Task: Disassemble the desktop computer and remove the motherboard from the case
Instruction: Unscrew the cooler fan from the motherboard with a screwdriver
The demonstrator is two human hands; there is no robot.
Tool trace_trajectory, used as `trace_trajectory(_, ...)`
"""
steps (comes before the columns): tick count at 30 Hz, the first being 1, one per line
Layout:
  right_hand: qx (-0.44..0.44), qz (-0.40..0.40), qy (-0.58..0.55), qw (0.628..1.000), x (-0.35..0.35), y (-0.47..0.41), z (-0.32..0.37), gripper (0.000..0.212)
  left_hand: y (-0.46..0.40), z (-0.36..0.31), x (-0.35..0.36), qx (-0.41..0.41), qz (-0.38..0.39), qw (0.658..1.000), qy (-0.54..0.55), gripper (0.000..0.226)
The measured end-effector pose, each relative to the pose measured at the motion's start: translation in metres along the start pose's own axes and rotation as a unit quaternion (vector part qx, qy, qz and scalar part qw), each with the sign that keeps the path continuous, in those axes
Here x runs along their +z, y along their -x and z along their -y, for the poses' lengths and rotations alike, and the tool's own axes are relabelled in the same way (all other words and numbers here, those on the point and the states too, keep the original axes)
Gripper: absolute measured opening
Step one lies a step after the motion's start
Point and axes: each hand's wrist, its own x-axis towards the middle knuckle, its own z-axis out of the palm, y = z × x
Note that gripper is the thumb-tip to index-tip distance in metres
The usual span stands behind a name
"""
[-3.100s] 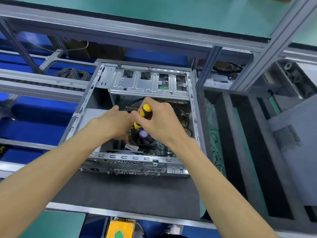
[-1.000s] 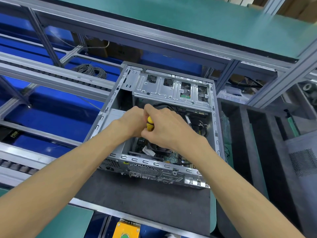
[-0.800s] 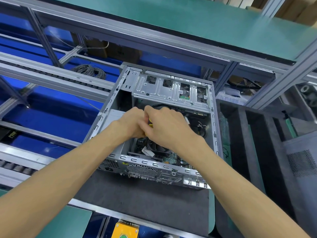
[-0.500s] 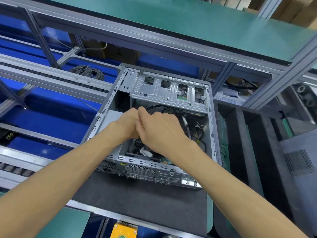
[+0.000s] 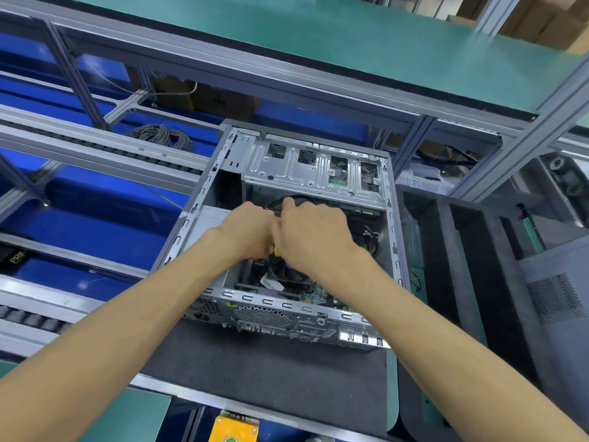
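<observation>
A dark grey mat (image 5: 264,374) on the workbench at the lower centre of the frame carries the open computer case (image 5: 390,237), which lies on its side, with a green strip (image 5: 392,390) of bench surface showing along the mat's right edge.

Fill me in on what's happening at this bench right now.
A person is working inside an open desktop computer case that lies on a dark mat. Both hands are pressed together over the cooler fan: the right hand grips a yellow-handled screwdriver, of which only a sliver shows, and the left hand is curled against it. The motherboard is still in the case.
</observation>
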Motion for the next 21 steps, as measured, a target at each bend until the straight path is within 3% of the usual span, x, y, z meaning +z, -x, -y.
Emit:
trace_trajectory(2,-0.025,0.039,-0.047,0.998,-0.001,-0.001,-0.006,0.029,0.001,0.000,-0.001,-0.019,-0.006,1.000,-0.022,0.027)
trace_trajectory(4,-0.069,0.059,-0.105,0.990,-0.002,0.003,-0.008,0.036,0.000,0.001,0.004,-0.025,0.006,0.999,0.029,0.032)
trace_trajectory(7,-0.046,0.062,-0.086,0.993,0.001,0.010,-0.008,0.037,-0.004,0.004,0.008,-0.008,0.020,1.000,0.020,0.040)
trace_trajectory(11,0.006,0.069,-0.052,0.996,0.001,0.015,-0.030,0.027,-0.006,-0.002,0.008,0.061,0.013,0.998,-0.029,0.014)
trace_trajectory(14,0.093,0.055,-0.075,0.991,-0.005,0.024,-0.065,0.039,-0.008,-0.016,0.014,0.107,0.031,0.993,0.040,0.066)
trace_trajectory(16,0.165,0.023,-0.106,0.980,-0.005,0.034,-0.088,0.046,-0.010,-0.031,0.017,0.123,0.037,0.989,0.075,0.086)
trace_trajectory(19,0.231,-0.029,-0.191,0.953,0.003,0.052,-0.108,0.056,-0.016,-0.039,0.024,0.103,0.112,0.984,0.088,0.122)
trace_trajectory(21,0.243,-0.054,-0.249,0.936,0.016,0.063,-0.110,0.047,-0.021,-0.036,0.030,0.074,0.147,0.984,0.065,0.133)
